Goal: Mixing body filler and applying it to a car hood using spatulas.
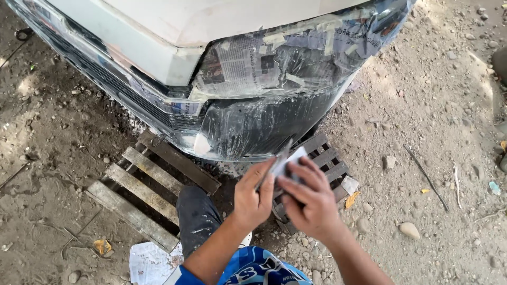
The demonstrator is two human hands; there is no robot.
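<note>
My left hand (254, 195) grips a thin flat metal blade (280, 155), like a putty spreader, tilted upward. My right hand (311, 198) holds a pale flat card or second spreader (294, 158) against that blade, fingers over it. Both hands meet just below the black car bumper (253, 129), which is smeared with grey filler and wrapped in clear film. The headlight area above is masked with newspaper and tape (274, 63). White bodywork (158, 42) lies above the bumper.
A wooden pallet (148, 179) lies under the bumper on dirt ground. My knee in dark trousers (195, 216) rests over it. Crumpled paper (150, 261) sits at the lower left. Stones (409, 229) and sticks are scattered on the right.
</note>
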